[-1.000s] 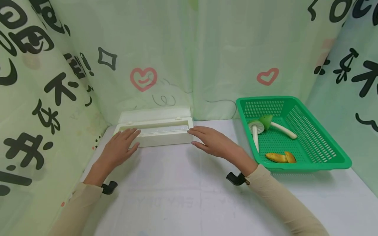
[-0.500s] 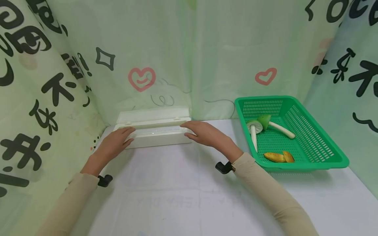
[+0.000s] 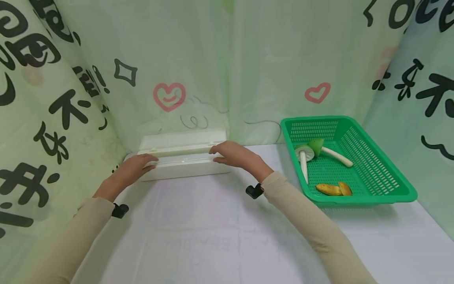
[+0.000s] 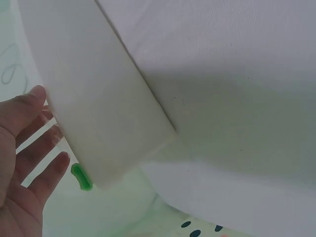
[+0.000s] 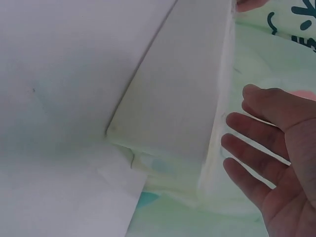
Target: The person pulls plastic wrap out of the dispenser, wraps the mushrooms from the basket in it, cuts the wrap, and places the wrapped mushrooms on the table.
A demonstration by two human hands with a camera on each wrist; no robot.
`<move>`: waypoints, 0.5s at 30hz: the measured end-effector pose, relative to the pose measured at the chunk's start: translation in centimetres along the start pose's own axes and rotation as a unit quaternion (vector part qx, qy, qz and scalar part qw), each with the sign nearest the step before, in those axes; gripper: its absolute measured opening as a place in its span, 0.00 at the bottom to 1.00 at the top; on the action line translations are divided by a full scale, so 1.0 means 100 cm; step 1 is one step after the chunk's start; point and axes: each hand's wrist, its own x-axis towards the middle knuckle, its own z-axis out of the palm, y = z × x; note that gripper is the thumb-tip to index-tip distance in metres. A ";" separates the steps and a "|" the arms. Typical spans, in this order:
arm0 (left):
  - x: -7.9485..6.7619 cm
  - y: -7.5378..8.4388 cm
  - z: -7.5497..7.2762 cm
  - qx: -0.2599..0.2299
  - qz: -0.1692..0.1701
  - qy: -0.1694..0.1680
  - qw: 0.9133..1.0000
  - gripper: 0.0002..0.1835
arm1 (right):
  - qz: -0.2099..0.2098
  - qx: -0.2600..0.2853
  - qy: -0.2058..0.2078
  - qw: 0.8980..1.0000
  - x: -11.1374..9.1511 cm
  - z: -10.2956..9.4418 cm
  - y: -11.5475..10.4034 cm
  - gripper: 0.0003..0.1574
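A long white box (image 3: 191,169) lies at the back of the table, its lid (image 3: 184,138) raised behind it. A strip of clear film (image 3: 182,158) shows in the opening. My left hand (image 3: 131,169) is at the box's left end, fingers slightly bent over the top edge. In the left wrist view its thumb lies at the box edge and its fingers are spread, near a small green piece (image 4: 81,177) at the corner. My right hand (image 3: 234,156) hovers over the right end. In the right wrist view its loosely bent fingers (image 5: 252,131) are apart from the box edge.
A green basket (image 3: 393,199) stands at the right, holding two green-capped mushrooms with white stems (image 3: 337,156) and a yellow-brown mushroom (image 3: 333,189). A pale green printed curtain (image 3: 262,59) hangs close behind the box and along both sides. A white cloth (image 3: 198,236) covers the table.
Both hands have moved left; the right hand has come in over the box's right end. The left hand has gone to the left end and lower. The box has shifted slightly left in view.
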 end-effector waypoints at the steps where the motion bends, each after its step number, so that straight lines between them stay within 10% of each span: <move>1: 0.001 -0.001 0.001 -0.002 0.000 -0.002 1.000 0.12 | -0.005 -0.005 -0.002 1.000 0.003 0.000 0.000 0.21; 15: 0.009 -0.009 -0.003 -0.003 0.013 0.031 0.999 0.08 | -0.030 -0.008 0.012 0.999 0.023 0.001 0.012 0.08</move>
